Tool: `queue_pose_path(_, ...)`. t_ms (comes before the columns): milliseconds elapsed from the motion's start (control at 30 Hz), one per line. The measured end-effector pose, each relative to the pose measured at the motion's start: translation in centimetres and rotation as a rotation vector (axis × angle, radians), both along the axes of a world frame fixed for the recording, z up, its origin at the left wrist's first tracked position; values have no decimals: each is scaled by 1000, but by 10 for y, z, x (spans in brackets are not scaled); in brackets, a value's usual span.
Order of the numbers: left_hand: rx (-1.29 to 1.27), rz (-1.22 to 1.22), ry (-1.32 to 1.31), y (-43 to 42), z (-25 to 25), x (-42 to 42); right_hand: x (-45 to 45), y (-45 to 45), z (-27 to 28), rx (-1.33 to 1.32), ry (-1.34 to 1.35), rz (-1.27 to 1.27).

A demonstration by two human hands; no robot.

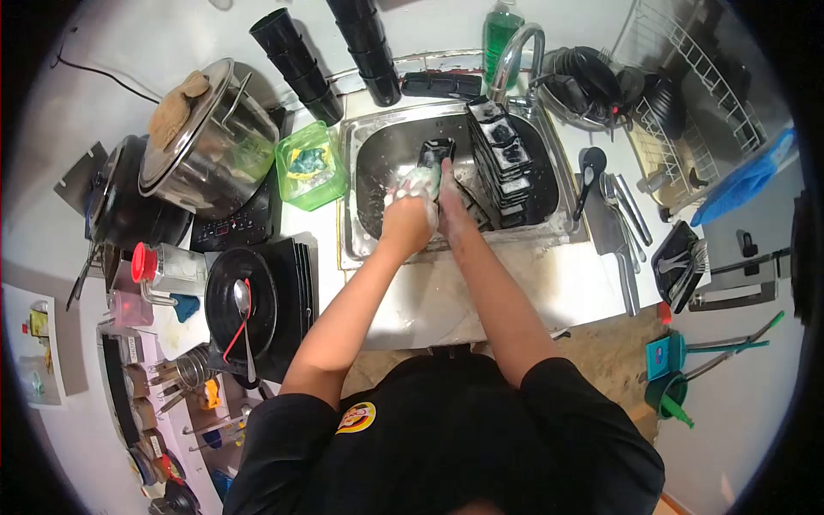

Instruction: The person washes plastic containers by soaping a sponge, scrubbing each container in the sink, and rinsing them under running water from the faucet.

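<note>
Both hands are over the steel sink [367, 129], close together. Suds cover my left hand [410, 210], whose fingers are closed around a soapy, pale sponge [422, 180]. Beside it, my right hand [451, 199] grips a small black dish [438, 153] along its right side, with foam between the two hands. A tall stack of black dishes [499, 150] with suds on top stands in the right half of the sink. More dark dishes lie low behind my right wrist, partly hidden.
A green tub [322, 190] with a sponge sits left of the sink, near a large pot [227, 154]. Stacked black cups [300, 73], a faucet [522, 53] and a green bottle [500, 39] stand behind. Knives and spoons [625, 223] lie at the right.
</note>
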State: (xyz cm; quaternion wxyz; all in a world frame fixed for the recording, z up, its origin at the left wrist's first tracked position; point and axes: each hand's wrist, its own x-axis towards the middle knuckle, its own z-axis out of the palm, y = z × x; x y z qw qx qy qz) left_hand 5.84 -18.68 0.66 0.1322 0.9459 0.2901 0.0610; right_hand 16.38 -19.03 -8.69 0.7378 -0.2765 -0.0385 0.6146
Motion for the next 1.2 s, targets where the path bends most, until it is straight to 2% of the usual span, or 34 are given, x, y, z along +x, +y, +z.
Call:
queue_pose_path(33, -81, 24, 232, -4, 13, 0, 2, 0, -4, 68, 24, 41)
queue_pose_path(67, -74, 18, 236, 0, 3, 0, 3, 1, -7, 138, 47, 81)
queue_pose_path(133, 78, -75, -206, 3, -24, -3, 1, -4, 9, 72, 44, 84)
queue_pose_path(167, 77, -78, -205, 3, -30, -2, -1, -6, 19, 4, 32, 102)
queue_pose_path(233, 325, -55, -263, 1, -24, -1, -1, -4, 14, 43, 38, 104)
queue_pose_path(267, 329, -60, -260, 2, -21, -2, -2, -3, 12, 79, 42, 106)
queue_pose_path(333, 4, 108, -77, 5, -18, -3, -3, -4, 20, 115, 41, 108)
queue_pose_path(367, 7, 105, -80, 11, -16, -5, -3, -5, 24, -24, -65, 6)
queue_pose_path(400, -101, 102, -162, 21, -13, -8, -4, -7, 28, -165, -168, -97)
queue_pose_path(433, -209, 97, -245, 31, -11, -10, -2, -4, 20, -162, -171, -102)
queue_pose_path(467, -224, 123, -538, 38, -9, -10, 0, 0, 11, -89, -98, -28)
queue_pose_path(500, -373, 162, -609, 37, 14, -11, 0, 3, 4, -18, -21, 48)
queue_pose_path(533, -516, 217, -632, 48, 21, -9, -6, -13, 41, -102, -15, 65)
queue_pose_path(567, -661, 276, -651, 58, 27, -4, -7, -14, 37, -105, -8, 62)
queue_pose_path(633, -681, 263, -692, 72, 19, 11, -4, -10, 23, 89, -93, 162)
queue_pose_path(667, -697, 246, -738, 77, 15, 17, -6, -11, 17, 24, -190, 105)
queue_pose_path(767, 103, 117, -567, 53, 24, 21, -5, -17, 22, 1, -203, 57)
queue_pose_path(800, 135, -86, -537, 53, 19, 21, -4, -17, 24, -3, -194, 43)
queue_pose_path(833, 121, -177, -476, 45, 7, 23, -4, -17, 27, -14, -197, 23)
queue_pose_path(933, 61, -120, -347, 32, -15, 28, -4, -21, 31, -41, -200, 1)
queue_pose_path(1000, 385, -74, 66, 36, -11, 30, -5, -20, 32, -74, -273, -48)
queue_pose_path(1067, 391, -44, 129, 34, -1, 28, -5, -15, 31, -90, -341, -105)
queue_pose_path(1100, 404, -6, 189, 34, 6, 27, -6, -15, 36, -68, -291, -86)
queue_pose_path(1133, 388, -16, 20, 34, 4, 24, -4, -18, 41, -11, -95, 20)
queue_pose_path(1167, 393, -15, 19, 38, 1, 22, -4, -20, 45, -7, -96, 20)
queue_pose_path(1200, 249, 13, -129, 43, -6, 19, -7, -23, 51, -52, -118, 4)
